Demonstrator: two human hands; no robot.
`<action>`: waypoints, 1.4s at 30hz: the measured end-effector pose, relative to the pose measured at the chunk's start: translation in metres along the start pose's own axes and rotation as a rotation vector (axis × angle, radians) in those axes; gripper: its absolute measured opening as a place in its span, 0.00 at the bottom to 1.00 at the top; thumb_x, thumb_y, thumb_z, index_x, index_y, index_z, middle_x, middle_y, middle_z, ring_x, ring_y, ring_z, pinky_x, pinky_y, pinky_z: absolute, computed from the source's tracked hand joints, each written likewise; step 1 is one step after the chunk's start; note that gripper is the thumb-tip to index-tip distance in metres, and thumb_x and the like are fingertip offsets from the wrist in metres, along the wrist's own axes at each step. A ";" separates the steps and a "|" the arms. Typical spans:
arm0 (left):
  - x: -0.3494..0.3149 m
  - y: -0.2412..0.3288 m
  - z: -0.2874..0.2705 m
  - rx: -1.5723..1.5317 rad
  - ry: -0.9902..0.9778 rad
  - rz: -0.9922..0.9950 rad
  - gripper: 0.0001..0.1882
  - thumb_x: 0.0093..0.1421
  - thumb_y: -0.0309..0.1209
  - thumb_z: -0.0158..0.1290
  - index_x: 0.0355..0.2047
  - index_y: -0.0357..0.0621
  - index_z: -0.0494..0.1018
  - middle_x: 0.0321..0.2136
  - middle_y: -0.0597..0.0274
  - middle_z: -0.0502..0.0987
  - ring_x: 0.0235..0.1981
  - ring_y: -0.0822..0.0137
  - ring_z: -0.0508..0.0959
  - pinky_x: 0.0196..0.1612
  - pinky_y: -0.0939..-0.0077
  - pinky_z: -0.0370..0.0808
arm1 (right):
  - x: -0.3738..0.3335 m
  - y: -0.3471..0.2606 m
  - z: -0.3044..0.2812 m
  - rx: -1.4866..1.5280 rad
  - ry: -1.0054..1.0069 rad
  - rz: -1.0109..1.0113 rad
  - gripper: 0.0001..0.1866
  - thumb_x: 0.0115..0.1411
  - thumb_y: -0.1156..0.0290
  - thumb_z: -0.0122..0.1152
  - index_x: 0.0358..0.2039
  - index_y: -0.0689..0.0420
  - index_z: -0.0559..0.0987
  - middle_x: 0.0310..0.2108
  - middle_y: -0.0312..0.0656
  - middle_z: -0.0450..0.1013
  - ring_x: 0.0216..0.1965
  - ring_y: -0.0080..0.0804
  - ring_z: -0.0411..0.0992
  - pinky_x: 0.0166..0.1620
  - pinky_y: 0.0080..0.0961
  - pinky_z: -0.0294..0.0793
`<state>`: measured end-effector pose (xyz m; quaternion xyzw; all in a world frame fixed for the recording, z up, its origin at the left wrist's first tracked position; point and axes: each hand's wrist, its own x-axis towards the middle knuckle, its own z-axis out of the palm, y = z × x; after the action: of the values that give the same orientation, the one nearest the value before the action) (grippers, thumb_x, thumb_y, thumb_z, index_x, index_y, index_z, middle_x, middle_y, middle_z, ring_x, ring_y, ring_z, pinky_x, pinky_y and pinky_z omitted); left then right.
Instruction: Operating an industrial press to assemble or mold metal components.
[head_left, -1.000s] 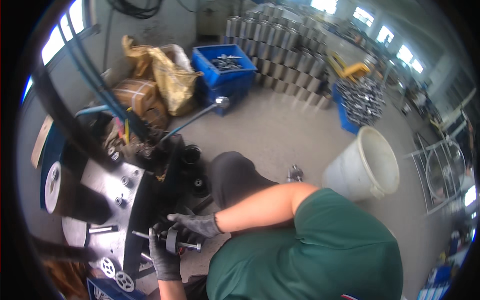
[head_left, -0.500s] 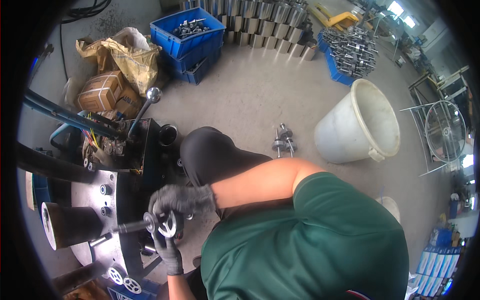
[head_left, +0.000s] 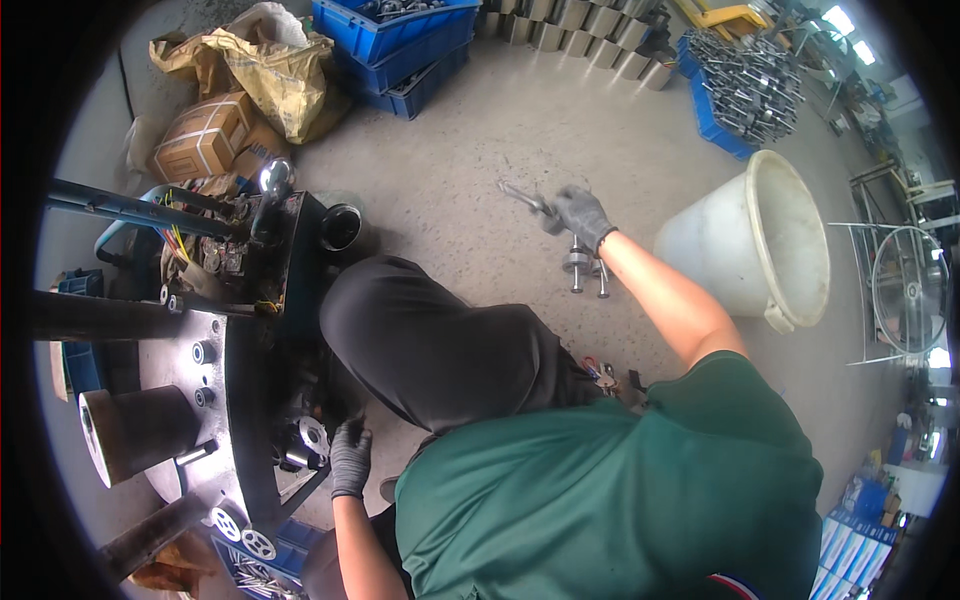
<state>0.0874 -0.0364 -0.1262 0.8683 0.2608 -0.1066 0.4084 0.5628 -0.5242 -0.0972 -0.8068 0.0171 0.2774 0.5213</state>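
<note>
The right hand (head_left: 582, 215), in a dark grey knit glove, is closed around the hub end of a grey metal part with a slim straight shaft and a round disc (head_left: 537, 204). This part is at or just above the grey concrete floor (head_left: 440, 190); blur prevents telling which. The left hand (head_left: 350, 460), gloved alike, has its fingers loosely bent beside a silver spoked wheel (head_left: 315, 437) on the dark machine with a bright metal plate (head_left: 225, 370). No object shows in the left hand; whether it touches the wheel cannot be told.

CAUTION: The held part may strike the similar grey metal parts with discs (head_left: 577, 264) just beside it if it is swung low toward the person. A part set down loosely may roll on its round disc. The smooth shaft may slip if the glove grips only the hub. The left fingers may be pinched if the wheel turns.

Orientation: the long axis runs obliquely, close to level as far as can be judged. The slim shaft end points left and away from the person; the opposite end is hidden under the right hand
</note>
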 end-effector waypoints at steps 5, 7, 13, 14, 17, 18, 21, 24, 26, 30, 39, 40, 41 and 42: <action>-0.012 -0.004 0.006 0.151 -0.109 -0.063 0.19 0.66 0.35 0.61 0.53 0.37 0.78 0.44 0.44 0.83 0.46 0.50 0.85 0.53 0.58 0.80 | -0.003 0.046 0.012 -1.091 0.079 -0.001 0.20 0.60 0.51 0.67 0.43 0.53 0.87 0.38 0.47 0.86 0.43 0.39 0.85 0.46 0.42 0.81; -0.014 -0.009 0.007 0.116 -0.124 -0.119 0.19 0.66 0.35 0.61 0.53 0.37 0.78 0.43 0.43 0.84 0.46 0.49 0.85 0.53 0.58 0.80 | 0.006 0.045 0.024 -1.399 -0.284 -0.023 0.19 0.59 0.53 0.67 0.44 0.53 0.85 0.41 0.49 0.85 0.45 0.51 0.84 0.52 0.49 0.78; -0.024 -0.040 0.015 0.010 -0.059 -0.115 0.19 0.66 0.35 0.60 0.54 0.37 0.78 0.46 0.42 0.84 0.48 0.48 0.85 0.53 0.58 0.80 | 0.065 0.090 0.027 -1.387 -0.301 -0.318 0.10 0.58 0.60 0.65 0.39 0.44 0.86 0.35 0.41 0.84 0.42 0.46 0.83 0.56 0.49 0.72; -0.025 -0.024 0.012 0.083 -0.096 -0.173 0.20 0.66 0.36 0.60 0.54 0.36 0.78 0.46 0.42 0.84 0.48 0.49 0.85 0.53 0.58 0.80 | 0.071 0.097 0.018 -1.432 -0.304 -0.318 0.10 0.58 0.61 0.65 0.41 0.44 0.86 0.37 0.41 0.85 0.43 0.47 0.83 0.53 0.50 0.74; -0.029 -0.029 0.009 0.244 -0.114 -0.165 0.21 0.66 0.37 0.60 0.54 0.37 0.78 0.46 0.43 0.85 0.47 0.49 0.85 0.53 0.59 0.80 | 0.098 0.114 0.008 -1.593 -0.229 -0.288 0.12 0.59 0.64 0.65 0.43 0.42 0.87 0.39 0.40 0.85 0.46 0.47 0.83 0.50 0.50 0.77; -0.027 -0.037 0.011 0.192 -0.128 -0.189 0.20 0.65 0.37 0.60 0.53 0.37 0.78 0.45 0.44 0.85 0.47 0.49 0.85 0.52 0.59 0.80 | 0.103 0.124 -0.001 -1.702 -0.173 -0.250 0.13 0.60 0.65 0.65 0.45 0.42 0.88 0.40 0.40 0.86 0.48 0.47 0.83 0.49 0.50 0.79; -0.025 -0.047 0.016 0.203 -0.153 -0.214 0.18 0.65 0.37 0.60 0.50 0.38 0.79 0.42 0.43 0.84 0.44 0.49 0.85 0.51 0.58 0.79 | 0.098 0.154 -0.015 -1.626 -0.199 0.003 0.18 0.61 0.65 0.65 0.52 0.44 0.85 0.45 0.41 0.85 0.52 0.49 0.82 0.52 0.50 0.79; -0.035 -0.050 0.013 0.256 -0.187 -0.285 0.17 0.65 0.35 0.61 0.50 0.38 0.78 0.41 0.42 0.84 0.44 0.48 0.85 0.50 0.57 0.79 | 0.087 0.136 0.000 -1.387 -0.119 0.094 0.23 0.62 0.62 0.66 0.58 0.46 0.81 0.53 0.42 0.82 0.58 0.50 0.79 0.57 0.48 0.77; -0.027 -0.056 0.016 0.276 -0.199 -0.217 0.17 0.64 0.34 0.61 0.50 0.37 0.78 0.40 0.42 0.84 0.43 0.48 0.85 0.49 0.57 0.79 | 0.078 0.142 -0.017 -1.287 -0.037 0.131 0.26 0.61 0.59 0.67 0.60 0.46 0.79 0.59 0.42 0.79 0.61 0.50 0.77 0.59 0.49 0.76; -0.028 -0.064 0.016 0.284 -0.194 -0.147 0.17 0.64 0.33 0.61 0.49 0.36 0.78 0.38 0.42 0.84 0.42 0.47 0.84 0.49 0.57 0.79 | 0.052 0.142 -0.014 -0.899 0.407 0.263 0.37 0.57 0.50 0.70 0.67 0.43 0.74 0.68 0.45 0.70 0.67 0.49 0.72 0.67 0.48 0.70; -0.048 -0.076 0.005 0.247 -0.133 -0.272 0.16 0.65 0.32 0.61 0.49 0.36 0.78 0.39 0.43 0.85 0.41 0.50 0.85 0.48 0.58 0.79 | 0.063 0.203 -0.003 -0.359 0.507 0.800 0.42 0.61 0.46 0.66 0.73 0.45 0.68 0.67 0.50 0.72 0.63 0.50 0.76 0.64 0.49 0.75; -0.023 -0.066 0.014 0.248 -0.172 -0.238 0.16 0.65 0.32 0.61 0.49 0.36 0.78 0.39 0.43 0.85 0.41 0.50 0.85 0.48 0.58 0.79 | 0.065 0.250 -0.046 -0.382 0.475 0.742 0.34 0.62 0.49 0.65 0.67 0.46 0.74 0.62 0.50 0.76 0.60 0.49 0.78 0.62 0.48 0.77; -0.001 -0.061 0.028 0.209 -0.193 -0.188 0.16 0.65 0.33 0.61 0.49 0.37 0.78 0.39 0.43 0.85 0.41 0.50 0.85 0.47 0.58 0.79 | 0.063 0.295 -0.082 -0.413 0.433 0.683 0.27 0.63 0.52 0.64 0.61 0.48 0.81 0.57 0.50 0.80 0.57 0.47 0.80 0.60 0.46 0.78; -0.009 -0.064 0.025 0.182 -0.161 -0.199 0.16 0.65 0.33 0.61 0.49 0.38 0.78 0.40 0.43 0.85 0.41 0.50 0.85 0.47 0.58 0.79 | 0.070 0.298 -0.070 -0.416 0.390 0.677 0.27 0.63 0.52 0.64 0.61 0.48 0.81 0.57 0.50 0.80 0.57 0.47 0.80 0.60 0.46 0.78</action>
<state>0.0455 -0.0246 -0.1803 0.8602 0.3010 -0.2391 0.3350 0.5579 -0.7009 -0.3563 -0.8809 0.3222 0.2725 0.2145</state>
